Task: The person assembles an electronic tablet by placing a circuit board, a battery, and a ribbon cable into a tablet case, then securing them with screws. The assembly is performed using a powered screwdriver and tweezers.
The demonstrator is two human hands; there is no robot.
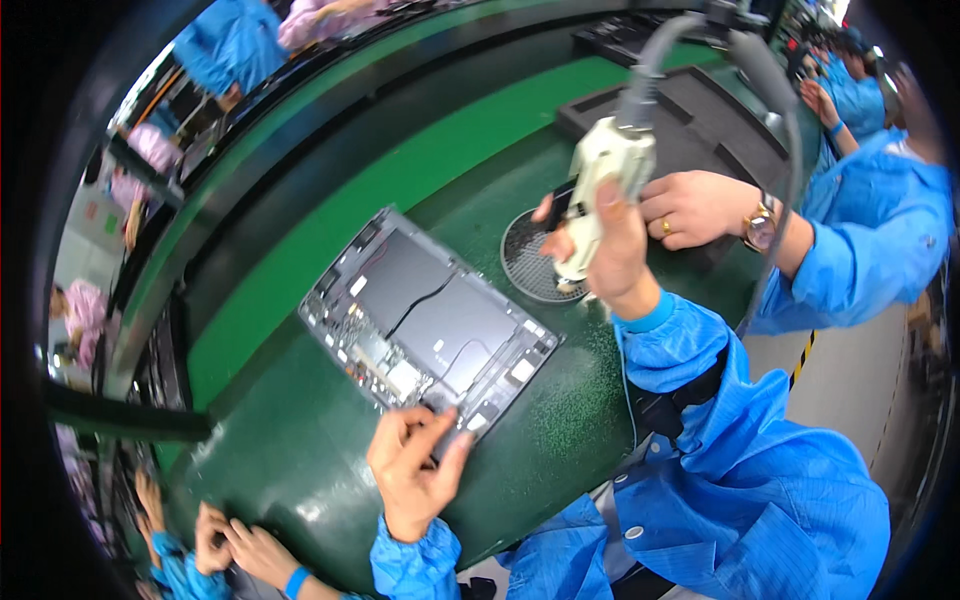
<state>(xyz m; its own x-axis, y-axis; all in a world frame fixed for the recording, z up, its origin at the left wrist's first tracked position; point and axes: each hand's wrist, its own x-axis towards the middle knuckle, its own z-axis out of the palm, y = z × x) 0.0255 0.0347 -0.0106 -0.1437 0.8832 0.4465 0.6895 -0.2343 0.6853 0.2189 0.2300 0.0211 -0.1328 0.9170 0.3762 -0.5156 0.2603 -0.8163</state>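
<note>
An opened tablet-like device (440, 310) lies slantwise on the green bench, its circuit boards, cables and large grey battery area exposed. At its near edge, my left hand (412, 468) has thumb and fingers closed on the casing. My right hand (618, 245) is raised to the right of the device, wrapped round a cream power tool (612, 155) with a grey hose at its top. The tool's lower end is over a round black ridged dish (525, 258), partly hiding it. What the tip touches is blurred.
A co-worker's hand with a watch (695, 208) reaches in close beside my right hand. Behind it is a dark foam tray (690, 120). Another person's hands (240, 545) work at the lower left. A dark rail (250, 140) runs along the bench's far side.
</note>
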